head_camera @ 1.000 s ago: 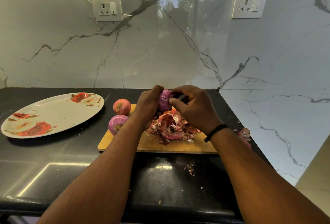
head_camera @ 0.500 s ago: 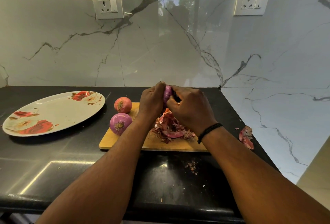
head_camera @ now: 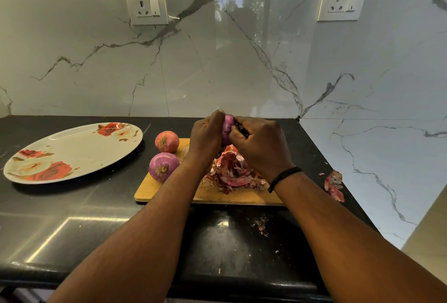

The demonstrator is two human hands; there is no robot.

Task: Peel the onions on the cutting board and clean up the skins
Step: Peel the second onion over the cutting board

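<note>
- Both forearms reach forward from the bottom edge and converge toward the middle of the view.
- The left hand (head_camera: 205,137) is raised, back toward the camera, with its fingers curled round a purple onion (head_camera: 228,131) and its thumb up at the top.
- The right hand (head_camera: 260,144) meets it from the other side, knuckles up, its fingertips (head_camera: 233,128) pressed against the onion.
- A dark band circles the right wrist.

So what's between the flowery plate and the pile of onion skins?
In the head view, two onions sit between the flowery plate and the pile of skins: a reddish onion behind, a purple onion in front, both at the cutting board's left end.
</note>
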